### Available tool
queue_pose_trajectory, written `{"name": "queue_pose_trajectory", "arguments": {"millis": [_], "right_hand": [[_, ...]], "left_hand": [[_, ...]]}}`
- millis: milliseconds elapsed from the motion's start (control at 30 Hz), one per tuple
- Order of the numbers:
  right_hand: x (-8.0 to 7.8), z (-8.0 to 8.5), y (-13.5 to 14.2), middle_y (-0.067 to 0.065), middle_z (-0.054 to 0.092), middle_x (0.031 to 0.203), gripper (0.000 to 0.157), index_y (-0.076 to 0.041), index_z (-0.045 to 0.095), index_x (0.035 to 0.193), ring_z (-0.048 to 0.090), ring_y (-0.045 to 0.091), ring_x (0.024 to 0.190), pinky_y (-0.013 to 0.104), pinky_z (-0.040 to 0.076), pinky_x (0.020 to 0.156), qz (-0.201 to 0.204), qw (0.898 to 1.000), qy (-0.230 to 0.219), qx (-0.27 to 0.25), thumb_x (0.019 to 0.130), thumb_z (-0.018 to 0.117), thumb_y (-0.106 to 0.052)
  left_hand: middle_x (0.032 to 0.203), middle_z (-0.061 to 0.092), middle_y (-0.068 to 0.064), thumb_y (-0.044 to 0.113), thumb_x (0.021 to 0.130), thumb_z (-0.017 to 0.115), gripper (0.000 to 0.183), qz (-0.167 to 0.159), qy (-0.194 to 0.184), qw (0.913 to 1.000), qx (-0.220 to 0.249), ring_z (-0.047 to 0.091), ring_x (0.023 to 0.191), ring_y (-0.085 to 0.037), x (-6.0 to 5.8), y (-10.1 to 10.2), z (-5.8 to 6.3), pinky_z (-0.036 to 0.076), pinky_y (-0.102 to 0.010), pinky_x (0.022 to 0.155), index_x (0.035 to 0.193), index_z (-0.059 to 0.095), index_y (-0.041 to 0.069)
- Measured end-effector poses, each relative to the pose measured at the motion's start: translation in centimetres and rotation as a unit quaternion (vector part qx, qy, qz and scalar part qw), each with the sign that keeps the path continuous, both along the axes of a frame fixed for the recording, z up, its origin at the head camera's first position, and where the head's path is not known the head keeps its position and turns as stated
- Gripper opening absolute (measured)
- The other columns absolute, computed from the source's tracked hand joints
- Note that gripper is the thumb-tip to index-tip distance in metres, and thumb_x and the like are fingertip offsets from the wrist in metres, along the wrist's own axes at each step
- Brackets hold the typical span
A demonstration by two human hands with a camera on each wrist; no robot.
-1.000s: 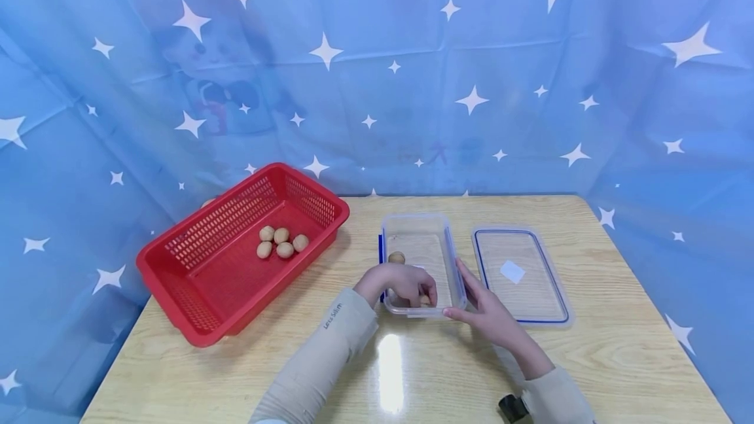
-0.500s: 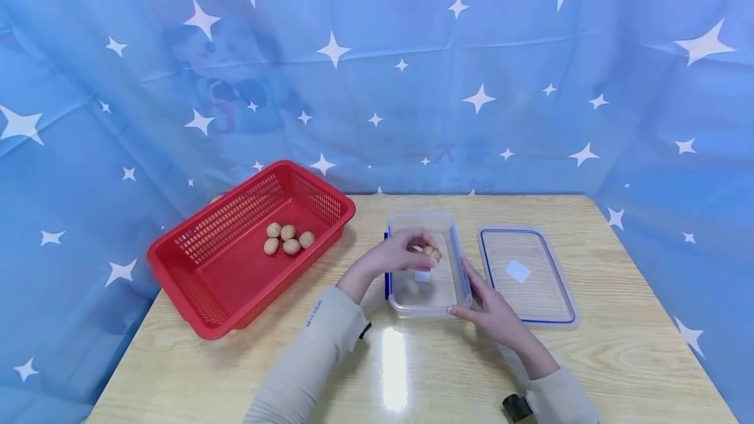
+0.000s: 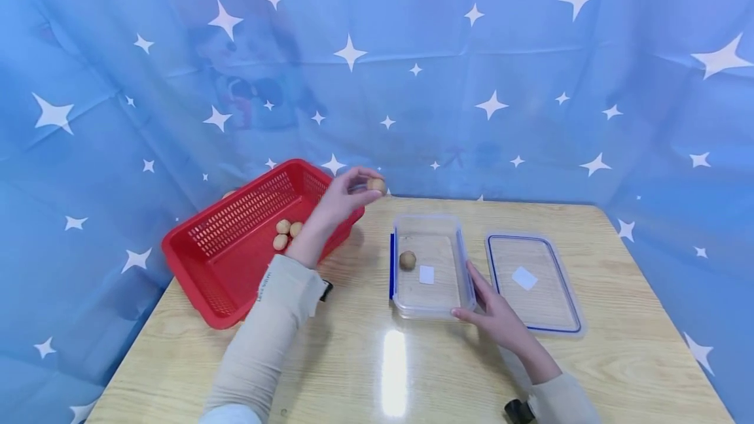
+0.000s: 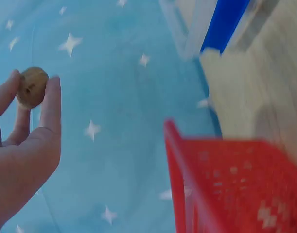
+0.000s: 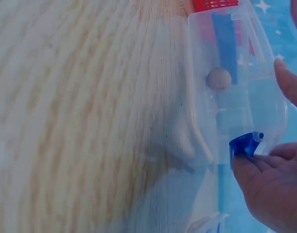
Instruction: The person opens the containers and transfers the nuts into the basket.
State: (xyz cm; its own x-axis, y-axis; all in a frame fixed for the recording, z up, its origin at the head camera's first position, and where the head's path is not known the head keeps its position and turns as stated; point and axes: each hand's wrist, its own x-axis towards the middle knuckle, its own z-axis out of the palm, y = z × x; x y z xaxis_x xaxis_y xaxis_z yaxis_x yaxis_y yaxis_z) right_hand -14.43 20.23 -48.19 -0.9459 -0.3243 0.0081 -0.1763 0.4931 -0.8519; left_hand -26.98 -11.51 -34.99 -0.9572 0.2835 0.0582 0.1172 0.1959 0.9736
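Note:
My left hand (image 3: 344, 196) pinches a walnut (image 3: 376, 186) between thumb and fingertips, raised over the right end of the red basket (image 3: 187, 290). The same walnut (image 4: 33, 86) shows a dark spot in the left wrist view. A clear plastic food container (image 3: 443, 250) stands lidless on the table, with one walnut (image 3: 407, 260) and a white label inside. My right hand (image 3: 495, 318) grips its near right corner, thumb at the front and fingers along the side by a blue latch (image 5: 245, 144). Several walnuts (image 3: 281, 241) lie in the basket, partly hidden by my left arm.
The container's clear lid (image 3: 533, 300), with a blue seal and a white label, lies flat to the right. A blue curtain (image 3: 436, 97) with white stars hangs behind the wooden table (image 3: 636, 345).
My left hand has lifted a walnut out of the container and carried it up and left toward the basket. The right hand keeps its grip on the container; the head view has shifted slightly.

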Motion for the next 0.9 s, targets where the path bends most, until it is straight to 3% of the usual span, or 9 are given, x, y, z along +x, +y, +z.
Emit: {"name": "queue_pose_trajectory", "arguments": {"millis": [100,200,333,433,600,800,900], "right_hand": [[0.0,0.2,0.0,0.034,0.006,0.162,0.098,0.003,0.004,0.158,0.017,0.056,0.146,0.052,0.023,0.113,-0.002,1.000,0.003,0.002,0.092,0.072,-0.022],[-0.1,0.2,-0.1,0.035,0.006,0.162,0.097,0.004,0.005,0.158,0.017,0.056,0.146,0.055,0.024,0.113,0.000,1.000,0.006,0.001,0.092,0.072,-0.022],[-0.3,0.4,-0.3,0.034,0.005,0.162,0.097,0.004,0.005,0.157,0.018,0.056,0.146,0.055,0.024,0.113,0.003,1.000,0.008,0.001,0.092,0.071,-0.023],[-0.5,0.5,-0.5,0.033,0.005,0.162,0.097,0.004,0.005,0.157,0.017,0.055,0.146,0.054,0.024,0.113,0.004,1.000,0.013,0.000,0.092,0.071,-0.023],[-0.5,0.7,-0.2,0.033,0.005,0.162,0.097,0.002,0.005,0.158,0.017,0.055,0.146,0.054,0.024,0.114,0.000,1.000,0.013,0.005,0.092,0.072,-0.024],[-0.2,0.2,0.0,0.035,0.005,0.161,0.098,0.003,0.006,0.158,0.019,0.057,0.144,0.057,0.025,0.113,0.002,1.000,0.012,0.009,0.091,0.072,-0.024],[0.0,0.1,0.0,0.034,0.005,0.162,0.098,0.001,0.006,0.158,0.019,0.057,0.145,0.056,0.025,0.114,-0.002,1.000,0.007,0.008,0.091,0.072,-0.025]], "left_hand": [[0.139,0.058,-0.006,0.023,0.097,0.066,0.038,0.050,-0.001,0.9977,0.046,0.056,0.128,-0.024,-0.3,-2.2,0.9,0.045,-0.045,0.112,0.134,0.055,0.018],[0.142,0.058,-0.006,0.022,0.099,0.062,0.040,0.098,0.003,0.9921,0.079,0.058,0.125,-0.020,-0.6,-4.4,1.8,0.043,-0.042,0.114,0.137,0.052,0.017],[0.143,0.057,-0.006,0.020,0.099,0.062,0.039,0.151,0.003,0.9868,0.058,0.055,0.120,-0.012,-0.9,-7.6,2.4,0.043,-0.034,0.107,0.137,0.053,0.016],[0.150,0.050,-0.009,0.018,0.099,0.061,0.043,0.176,-0.021,0.9835,0.036,0.052,0.127,-0.015,-1.0,-10.0,2.7,0.044,-0.031,0.108,0.140,0.048,0.012],[0.156,0.041,-0.012,0.019,0.099,0.061,0.051,0.207,-0.053,0.9764,-0.031,0.043,0.141,-0.027,-0.8,-13.5,1.2,0.039,-0.043,0.117,0.146,0.041,0.009],[0.152,0.042,-0.018,0.019,0.100,0.060,0.052,0.230,-0.079,0.9602,-0.137,0.043,0.138,-0.036,0.1,-17.0,-1.5,0.041,-0.051,0.113,0.148,0.042,0.009],[0.150,0.043,-0.021,0.018,0.100,0.060,0.051,0.229,-0.093,0.9523,-0.179,0.044,0.135,-0.039,0.0,-18.0,-2.6,0.042,-0.054,0.111,0.147,0.044,0.008]]}}
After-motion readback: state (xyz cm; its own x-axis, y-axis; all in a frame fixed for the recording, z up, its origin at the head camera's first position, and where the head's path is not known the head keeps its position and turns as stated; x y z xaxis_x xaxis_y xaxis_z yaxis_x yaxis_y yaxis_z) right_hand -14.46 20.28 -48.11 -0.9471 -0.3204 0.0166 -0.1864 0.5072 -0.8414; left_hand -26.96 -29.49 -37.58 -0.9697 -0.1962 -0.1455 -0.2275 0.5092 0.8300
